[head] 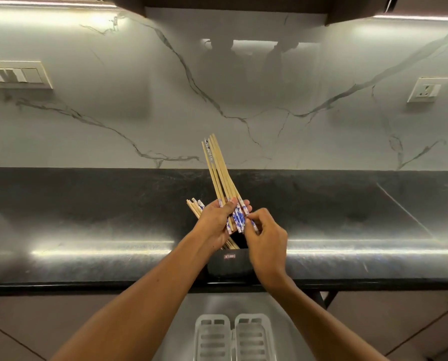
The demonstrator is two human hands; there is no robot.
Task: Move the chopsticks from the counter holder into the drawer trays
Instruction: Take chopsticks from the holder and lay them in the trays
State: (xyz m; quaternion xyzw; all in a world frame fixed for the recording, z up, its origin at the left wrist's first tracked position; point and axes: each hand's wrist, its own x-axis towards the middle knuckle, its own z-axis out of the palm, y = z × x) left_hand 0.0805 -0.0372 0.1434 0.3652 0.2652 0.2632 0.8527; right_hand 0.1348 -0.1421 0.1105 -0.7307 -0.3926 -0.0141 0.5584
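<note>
Head view: small label on black holder (pixel 229 267), writing too small to read.
Left hand (pixel 215 225) grips fanned chopsticks (pixel 219 168) above bench (pixel 87 209); right hand (pixel 266 239) pinches one patterned end.

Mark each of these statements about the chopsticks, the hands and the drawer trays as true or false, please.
1. The left hand holds a bundle of chopsticks. True.
2. The right hand rests flat on the counter. False: it pinches the patterned ends of the chopsticks.
3. The black holder stands at the front edge of the counter. True.
4. The drawer trays already contain chopsticks. False: the visible parts hold none.
5. Some chopsticks show behind the left hand, apart from the bundle. True.
</note>
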